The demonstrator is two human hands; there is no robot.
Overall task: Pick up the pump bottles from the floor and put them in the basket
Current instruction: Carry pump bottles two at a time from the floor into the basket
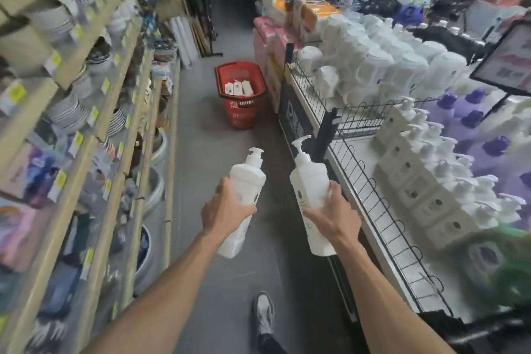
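I stand in a shop aisle with a white pump bottle in each hand. My left hand [225, 210] grips one white pump bottle [247, 181] around its middle, pump pointing away from me. My right hand [334, 214] holds a second white pump bottle [309, 178] the same way. Further down the aisle a red plastic basket [242, 112] stands on the grey floor, well ahead of both hands. Inside the basket lie a few white bottles [238, 87].
Wooden shelves with stacked plates and bowls [66, 106] line the left side. On the right a wire-edged display shelf [370, 181] carries many white pump bottles and purple bottles. Pink and orange packs [273, 37] stand beyond the basket. My shoe [264, 313] is on the floor below.
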